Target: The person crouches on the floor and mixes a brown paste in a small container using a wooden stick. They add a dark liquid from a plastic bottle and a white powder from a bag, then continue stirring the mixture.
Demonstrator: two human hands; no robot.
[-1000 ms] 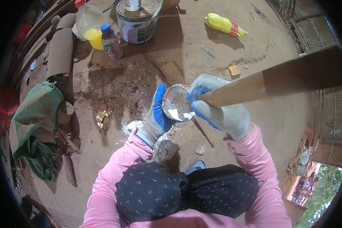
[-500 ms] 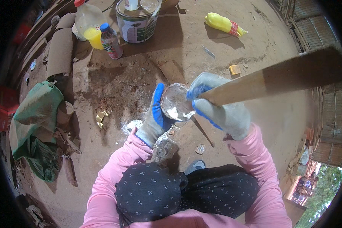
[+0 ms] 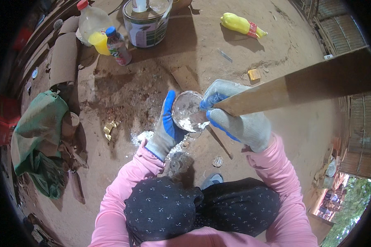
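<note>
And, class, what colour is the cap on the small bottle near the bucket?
The cap on the small bottle is blue, best seen in the head view.

Site: rustic, partly open shelter; home or workshop, cannot tell. Evidence: bare earth floor, slatted wall panels at right edge, daylit foliage at lower right.

— What's blocking your left?
— A green cloth is lying there, and bottles are standing far left beside the bucket.
— What's crowding your right?
— My wooden board is jutting right; bare ground is stretching along its near side.
</note>
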